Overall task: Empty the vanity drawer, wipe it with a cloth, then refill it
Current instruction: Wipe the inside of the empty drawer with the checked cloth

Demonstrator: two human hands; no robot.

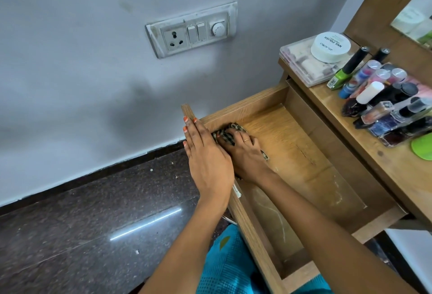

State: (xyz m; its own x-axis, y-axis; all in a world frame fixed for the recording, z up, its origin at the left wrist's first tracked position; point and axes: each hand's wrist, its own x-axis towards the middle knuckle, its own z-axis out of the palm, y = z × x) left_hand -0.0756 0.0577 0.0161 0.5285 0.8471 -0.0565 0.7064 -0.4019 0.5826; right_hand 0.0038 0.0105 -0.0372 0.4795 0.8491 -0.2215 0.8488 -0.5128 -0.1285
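The wooden vanity drawer [311,144] is pulled out, and its floor holds only a cloth. A dark checked cloth [225,133] lies in the drawer's far left corner. My right hand [245,151] presses down on the cloth inside the drawer, fingers over it. My left hand [205,151] rests with straight fingers along the drawer's front panel [187,109], right beside the right hand. Pale smear marks show on the drawer floor nearer to me.
The vanity top [383,153] at right carries several nail polish bottles [383,97], a clear plastic case [301,64] with a white round tub [330,46] on it, and a green object [423,145]. A wall switchboard [191,29] sits above. Dark granite floor [93,223] lies at left.
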